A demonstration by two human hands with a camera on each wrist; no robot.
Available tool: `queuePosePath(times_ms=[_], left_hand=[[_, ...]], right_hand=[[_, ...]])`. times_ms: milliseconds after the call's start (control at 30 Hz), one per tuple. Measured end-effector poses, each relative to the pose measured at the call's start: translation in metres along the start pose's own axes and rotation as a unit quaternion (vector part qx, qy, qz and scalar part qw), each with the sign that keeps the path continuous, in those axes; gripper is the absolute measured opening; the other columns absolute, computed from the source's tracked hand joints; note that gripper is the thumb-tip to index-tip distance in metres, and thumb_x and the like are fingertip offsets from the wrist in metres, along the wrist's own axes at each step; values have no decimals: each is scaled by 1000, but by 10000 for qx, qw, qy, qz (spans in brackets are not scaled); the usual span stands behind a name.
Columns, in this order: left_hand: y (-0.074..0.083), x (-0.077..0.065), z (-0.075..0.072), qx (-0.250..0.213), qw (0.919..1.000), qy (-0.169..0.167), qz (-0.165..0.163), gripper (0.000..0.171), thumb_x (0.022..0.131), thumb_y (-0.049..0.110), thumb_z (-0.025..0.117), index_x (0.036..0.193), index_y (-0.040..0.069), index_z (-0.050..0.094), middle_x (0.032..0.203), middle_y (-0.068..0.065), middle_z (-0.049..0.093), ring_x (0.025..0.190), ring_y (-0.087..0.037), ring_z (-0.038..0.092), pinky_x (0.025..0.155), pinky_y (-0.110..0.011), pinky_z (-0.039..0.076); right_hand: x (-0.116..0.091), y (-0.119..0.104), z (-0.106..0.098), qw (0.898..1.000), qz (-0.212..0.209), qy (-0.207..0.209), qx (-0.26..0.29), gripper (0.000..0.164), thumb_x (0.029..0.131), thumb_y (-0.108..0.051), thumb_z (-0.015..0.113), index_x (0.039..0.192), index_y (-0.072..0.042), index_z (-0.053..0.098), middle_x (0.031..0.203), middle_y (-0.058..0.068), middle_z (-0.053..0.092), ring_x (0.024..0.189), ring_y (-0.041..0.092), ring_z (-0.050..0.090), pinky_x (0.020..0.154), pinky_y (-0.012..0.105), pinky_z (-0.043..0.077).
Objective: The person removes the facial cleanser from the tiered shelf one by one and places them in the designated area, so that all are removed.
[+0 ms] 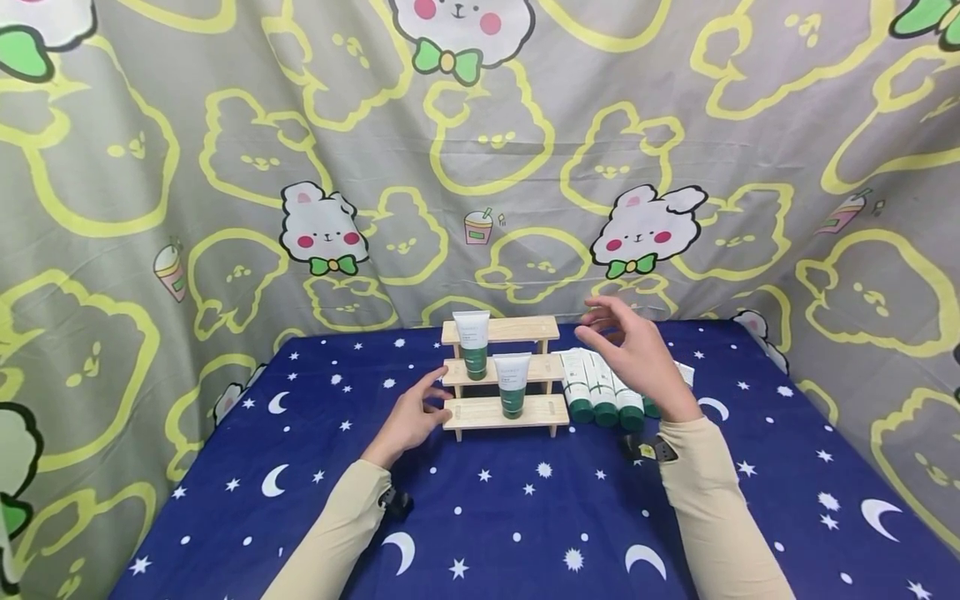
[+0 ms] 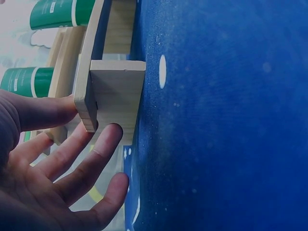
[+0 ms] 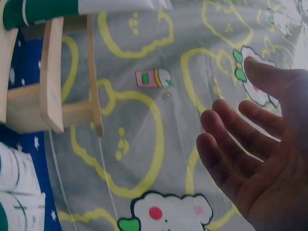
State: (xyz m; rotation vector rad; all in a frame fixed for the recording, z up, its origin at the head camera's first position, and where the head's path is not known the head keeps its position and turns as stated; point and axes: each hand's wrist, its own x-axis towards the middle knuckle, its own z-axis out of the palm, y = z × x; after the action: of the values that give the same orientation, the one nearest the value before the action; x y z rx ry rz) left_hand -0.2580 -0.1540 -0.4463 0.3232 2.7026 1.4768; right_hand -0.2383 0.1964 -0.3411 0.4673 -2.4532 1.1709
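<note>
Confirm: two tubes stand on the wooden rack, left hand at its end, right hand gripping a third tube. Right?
Wrong on the right hand: it holds nothing, as the right wrist view shows. The rest stands: two tubes upright on the wooden rack, left hand at its end.
</note>
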Motion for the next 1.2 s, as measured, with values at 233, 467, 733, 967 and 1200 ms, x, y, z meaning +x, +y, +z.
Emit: queuePosePath(times_ms=[233,467,733,967,1200], left_hand=[[0,0,0,40,10000,16,57,75,91,0,73,157,19,42,120,-13,72,79,-19,68,66,-32,52],[0,0,-1,56,9999,2,93,75,91,1,73,157,18,41,120,-14,72,80,-19,68,66,-31,53],[0,1,-1,38,10000,2,66,75,91,1,73,157,20,42,119,-13,72,80,-19,68,66,-31,53],[-2,2,0,-21,9999,39,100,75,91,-1,73,156,19,43,118,-13,73,78,-18,68,65,-31,52],[-2,2,0,10,9999,36,110,75,91,-1,73,156,19,43,118,-13,73,78,-18,68,65,-30,53]], right_hand=[[5,-13,20,9993,-203,-322,-17,46,100,-35,67,140,-15,55,118,6,71,105,21,67,89,45,54],[9,-21,40,9977,-326,-583,65,45,100,-34,67,139,-14,57,115,3,69,104,20,68,91,43,55],[20,-25,57,9962,-341,-766,251,45,100,-32,69,138,-11,57,113,3,70,102,19,68,91,44,55],[27,-30,68,9948,-324,-909,311,45,99,-31,69,138,-11,58,115,3,70,105,19,68,90,41,56],[38,-35,74,9948,-322,-937,231,43,100,-28,69,138,-11,58,119,6,70,107,21,68,92,41,56]])
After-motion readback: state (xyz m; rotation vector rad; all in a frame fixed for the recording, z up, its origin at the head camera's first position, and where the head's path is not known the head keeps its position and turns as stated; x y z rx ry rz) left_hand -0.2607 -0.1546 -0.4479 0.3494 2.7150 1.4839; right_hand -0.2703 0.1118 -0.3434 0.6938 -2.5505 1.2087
